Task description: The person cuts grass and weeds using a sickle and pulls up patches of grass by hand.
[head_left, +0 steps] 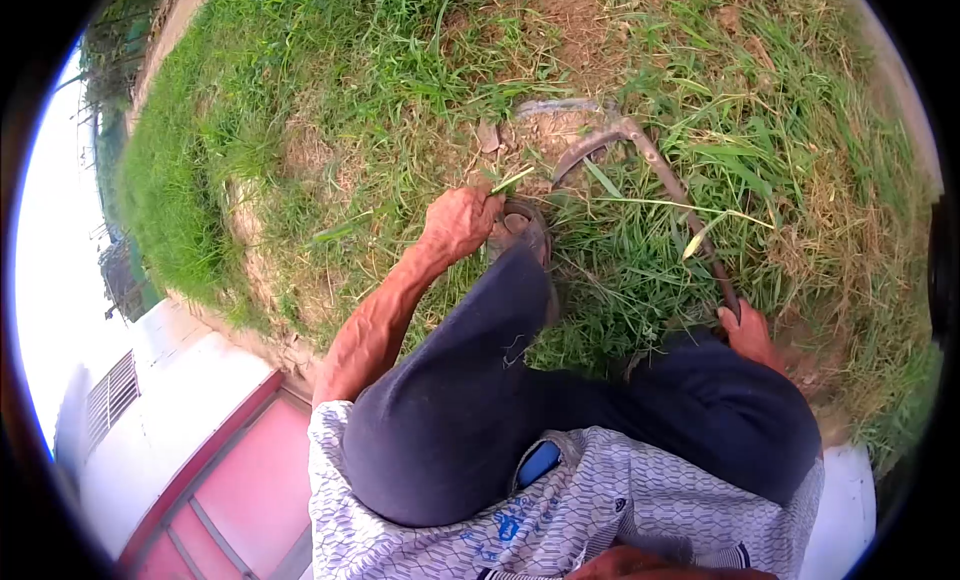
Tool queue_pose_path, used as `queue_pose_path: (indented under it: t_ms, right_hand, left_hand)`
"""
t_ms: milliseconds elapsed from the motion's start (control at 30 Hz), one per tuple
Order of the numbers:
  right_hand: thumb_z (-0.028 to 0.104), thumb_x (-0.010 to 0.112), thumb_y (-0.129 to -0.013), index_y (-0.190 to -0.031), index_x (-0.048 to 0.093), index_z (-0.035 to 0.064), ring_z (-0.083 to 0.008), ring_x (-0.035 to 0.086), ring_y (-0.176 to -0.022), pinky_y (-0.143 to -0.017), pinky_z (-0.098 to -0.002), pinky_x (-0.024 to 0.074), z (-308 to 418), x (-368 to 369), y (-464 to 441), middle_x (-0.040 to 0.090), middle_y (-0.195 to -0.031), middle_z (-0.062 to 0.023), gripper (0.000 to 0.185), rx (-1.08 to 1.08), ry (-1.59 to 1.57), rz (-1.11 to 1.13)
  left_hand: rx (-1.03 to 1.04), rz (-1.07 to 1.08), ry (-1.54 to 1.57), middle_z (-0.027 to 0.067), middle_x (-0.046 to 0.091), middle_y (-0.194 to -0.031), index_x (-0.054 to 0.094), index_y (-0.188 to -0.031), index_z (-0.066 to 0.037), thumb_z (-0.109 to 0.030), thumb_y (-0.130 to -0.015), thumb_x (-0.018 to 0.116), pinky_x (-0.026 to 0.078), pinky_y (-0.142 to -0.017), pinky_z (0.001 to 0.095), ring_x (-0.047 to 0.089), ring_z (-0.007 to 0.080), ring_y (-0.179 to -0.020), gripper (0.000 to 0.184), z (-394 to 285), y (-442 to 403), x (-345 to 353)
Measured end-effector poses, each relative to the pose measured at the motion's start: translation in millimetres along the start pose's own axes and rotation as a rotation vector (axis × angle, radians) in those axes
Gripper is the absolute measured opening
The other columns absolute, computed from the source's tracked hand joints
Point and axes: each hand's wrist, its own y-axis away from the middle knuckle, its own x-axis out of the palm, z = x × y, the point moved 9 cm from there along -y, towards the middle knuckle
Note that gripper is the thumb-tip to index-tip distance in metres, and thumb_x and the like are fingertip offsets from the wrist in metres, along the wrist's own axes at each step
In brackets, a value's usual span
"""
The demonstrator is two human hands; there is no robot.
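My right hand (pixel 750 336) is closed round the lower end of the wooden handle of a sickle (pixel 668 179). The sickle's curved blade (pixel 588 152) lies low over the grass, its tip pointing left toward my foot. Just left of that tip, my left hand (pixel 460 222) is closed, with a green grass blade (pixel 513 180) sticking out between the fingers. Below the left hand my shoe (pixel 537 230) shows beside my bent knee. A long pale stalk (pixel 640 202) crosses the sickle's handle.
Grass and weeds (pixel 400 70) cover the ground around me, with a bare soil patch (pixel 570 20) ahead. Cut or loose grass (pixel 630 280) lies between my legs. At the lower left stands a white and pink vehicle or structure (pixel 190 400).
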Motion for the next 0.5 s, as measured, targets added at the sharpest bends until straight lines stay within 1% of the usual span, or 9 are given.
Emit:
queue_pose_path:
  t_ms: [67,100,133,233,267,333,400,467,500]
  right_hand:
    - [0.037,0.058,-0.091,-0.096,0.054,-0.0038,-0.034,0.056,-0.064,-0.062,-0.0454,0.0438,-29,-16,27,0.056,-0.072,-0.0216,0.041,0.047,-0.053,-0.025]
    - [0.038,0.057,-0.091,-0.095,0.055,-0.0033,-0.0302,0.054,-0.065,-0.063,-0.043,0.0433,-40,-25,42,0.056,-0.072,-0.0199,0.042,0.111,-0.111,-0.042]
    - [0.038,0.057,-0.091,-0.095,0.055,-0.0033,-0.0302,0.054,-0.065,-0.063,-0.043,0.0433,-42,-32,53,0.056,-0.072,-0.0199,0.042,0.122,-0.122,-0.055]
    - [0.041,0.057,-0.09,-0.092,0.055,-0.0027,-0.024,0.05,-0.065,-0.062,-0.0388,0.0415,-18,-43,56,0.053,-0.07,-0.0146,0.044,0.064,-0.197,-0.099]
    - [0.041,0.058,-0.09,-0.091,0.055,-0.0025,-0.0234,0.05,-0.065,-0.062,-0.0385,0.0414,-15,-42,55,0.053,-0.07,-0.0143,0.044,0.054,-0.169,-0.113]
    - [0.042,0.058,-0.09,-0.09,0.054,-0.0023,-0.0228,0.051,-0.065,-0.062,-0.0382,0.0412,-12,-36,53,0.053,-0.07,-0.014,0.044,0.043,-0.165,-0.15]
    - [0.043,0.059,-0.089,-0.088,0.053,-0.0012,-0.0206,0.05,-0.064,-0.061,-0.0377,0.0408,-10,-23,57,0.052,-0.068,-0.0119,0.044,0.033,-0.261,-0.105]
    - [0.042,0.059,-0.089,-0.087,0.053,-0.0006,-0.0197,0.048,-0.062,-0.06,-0.0373,0.0404,-7,-11,57,0.05,-0.066,-0.0101,0.043,-0.042,-0.303,-0.154]
    - [0.042,0.06,-0.089,-0.086,0.053,0.0,-0.0189,0.047,-0.061,-0.059,-0.0369,0.04,-9,-4,56,0.049,-0.064,-0.0083,0.043,-0.078,-0.343,-0.176]
  left_hand:
    - [-0.015,0.022,0.262,0.015,0.058,-0.067,0.063,-0.091,-0.001,-0.035,-0.093,0.051,0.045,-0.061,0.0401,0.056,0.0262,-0.062,0.037,9,4,-10]
    - [-0.113,0.077,0.449,0.0093,0.056,-0.064,0.063,-0.093,-0.002,-0.035,-0.095,0.052,0.044,-0.06,0.0376,0.055,0.0219,-0.064,0.035,10,12,-7]
    - [-0.095,0.085,0.442,0.0093,0.056,-0.064,0.063,-0.093,-0.002,-0.035,-0.095,0.052,0.044,-0.06,0.0376,0.055,0.0219,-0.064,0.035,-1,19,-3]
    - [-0.119,-0.056,0.857,-0.0083,0.043,-0.065,0.063,-0.086,-0.004,-0.034,-0.095,0.058,0.034,-0.057,0.0272,0.04,0.0065,-0.062,0.031,-27,21,-11]
    - [-0.124,-0.055,0.853,-0.0083,0.043,-0.065,0.063,-0.086,-0.004,-0.034,-0.095,0.058,0.034,-0.057,0.0272,0.04,0.0065,-0.062,0.031,-33,27,-16]
    - [-0.074,-0.312,1.121,-0.0069,0.045,-0.063,0.062,-0.084,-0.009,-0.035,-0.094,0.059,0.032,-0.053,0.0257,0.04,0.006,-0.057,0.029,-44,32,-70]
    - [-0.156,-0.676,1.204,-0.0049,0.048,-0.064,0.058,-0.082,-0.01,-0.037,-0.093,0.06,0.036,-0.05,0.0249,0.044,0.0062,-0.053,0.03,-21,37,-144]
    - [-0.063,-0.786,1.098,-0.0021,0.052,-0.067,0.056,-0.084,-0.009,-0.039,-0.094,0.059,0.042,-0.05,0.0231,0.047,0.0069,-0.049,0.032,23,11,-180]
    - [-0.11,-0.702,0.904,0.0005,0.056,-0.074,0.057,-0.092,-0.004,-0.042,-0.093,0.06,0.049,-0.06,0.026,0.054,0.0102,-0.059,0.038,21,5,-182]
